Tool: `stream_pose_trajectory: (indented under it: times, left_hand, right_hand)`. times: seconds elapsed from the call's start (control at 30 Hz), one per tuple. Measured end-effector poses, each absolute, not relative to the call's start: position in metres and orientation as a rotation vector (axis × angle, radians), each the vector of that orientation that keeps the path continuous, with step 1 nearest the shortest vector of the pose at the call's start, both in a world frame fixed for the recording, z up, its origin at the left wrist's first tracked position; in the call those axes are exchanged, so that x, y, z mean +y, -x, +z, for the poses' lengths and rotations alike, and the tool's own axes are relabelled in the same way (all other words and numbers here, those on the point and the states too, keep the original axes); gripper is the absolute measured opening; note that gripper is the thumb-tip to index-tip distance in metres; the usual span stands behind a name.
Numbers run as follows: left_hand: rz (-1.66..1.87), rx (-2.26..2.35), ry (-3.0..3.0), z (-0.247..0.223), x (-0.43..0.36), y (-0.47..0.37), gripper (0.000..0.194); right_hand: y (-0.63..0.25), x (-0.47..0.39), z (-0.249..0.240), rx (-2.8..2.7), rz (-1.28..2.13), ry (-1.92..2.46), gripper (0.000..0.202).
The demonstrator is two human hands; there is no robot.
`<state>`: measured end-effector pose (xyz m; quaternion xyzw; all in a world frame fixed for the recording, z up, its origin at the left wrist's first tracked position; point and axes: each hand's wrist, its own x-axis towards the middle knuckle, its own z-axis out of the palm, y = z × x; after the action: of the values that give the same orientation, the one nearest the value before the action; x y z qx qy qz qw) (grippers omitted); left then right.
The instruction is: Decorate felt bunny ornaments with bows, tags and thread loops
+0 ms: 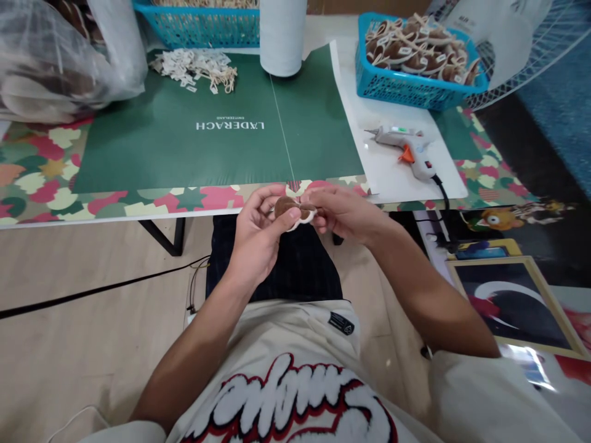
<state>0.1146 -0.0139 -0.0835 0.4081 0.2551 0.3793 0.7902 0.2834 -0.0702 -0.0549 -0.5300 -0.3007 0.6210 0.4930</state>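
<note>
My left hand (261, 231) grips a small brown plush piece with a white edge (295, 212), its thumb lying across the brown face. From the other side my right hand (346, 212) pinches at the right edge of the same piece; anything finer between those fingertips is too small to make out. Both hands are just in front of the table's near edge. A white thread (282, 126) runs from a large white spool (282, 37) over the green sheet toward my fingers, where its end is hidden.
A heap of small white tags with cords (194, 69) lies on the green sheet (152, 147). At the right are a glue gun (410, 147) and a blue basket (415, 92) of tagged brown plush pieces. A plastic bag (69, 67) and another blue basket (203, 27) stand further left.
</note>
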Motion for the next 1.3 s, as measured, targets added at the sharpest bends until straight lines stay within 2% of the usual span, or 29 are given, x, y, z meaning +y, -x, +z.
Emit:
stream_pose_trajectory:
  times: [0.1,0.2,0.37,0.47,0.53,0.63,0.77,0.87,1.0,1.1,1.2,1.3]
  left_hand:
    - [0.828,0.570,-0.807,-0.082,-0.017,-0.118,0.047]
    - [0.871,0.591,-0.806,-0.082,-0.019,-0.122,0.046]
    - [0.959,0.620,-0.851,-0.087,-0.020,-0.126,0.045]
    - [0.955,0.641,-0.902,-0.090,-0.019,-0.124,0.047]
    - [0.937,0.638,-0.935,-0.091,-0.017,-0.121,0.048]
    - [0.899,0.637,-0.970,-0.090,-0.015,-0.116,0.048]
    - [0.879,0.699,-1.043,-0.083,-0.009,-0.114,0.047]
    - [0.916,0.797,-1.122,-0.076,0.004,-0.115,0.045]
    - [1.030,0.923,-1.167,-0.067,0.032,-0.121,0.045]
    - [1.152,0.933,-1.149,-0.066,0.051,-0.135,0.042]
    - [1.212,0.910,-1.030,-0.067,0.063,-0.156,0.034]
    - [1.233,0.840,-0.829,-0.067,0.075,-0.177,0.031]
  right_hand:
    - [-0.275,-0.076,-0.066,-0.544,1.560,1.112,0.027]
    - [-0.259,-0.085,-0.077,-0.539,1.441,1.059,0.031]
    - [-0.226,-0.112,-0.081,-0.916,0.909,1.350,0.022]
    - [-0.227,-0.123,-0.064,-1.142,0.580,1.475,0.019]
    - [-0.243,-0.117,-0.049,-1.183,0.451,1.531,0.025]
    - [-0.272,-0.084,-0.034,-1.185,0.617,1.597,0.033]
    - [-0.283,-0.026,-0.028,-1.075,1.177,1.439,0.022]
    - [-0.264,-0.006,-0.021,-0.892,1.210,1.286,0.012]
    - [-0.241,-0.012,-0.016,-0.961,0.960,1.356,0.016]
    - [-0.238,-0.014,-0.019,-1.244,0.613,1.620,0.005]
    - [-0.240,-0.001,-0.022,-1.460,0.270,1.965,0.011]
    - [-0.247,0.021,-0.024,-1.468,0.197,2.093,0.011]
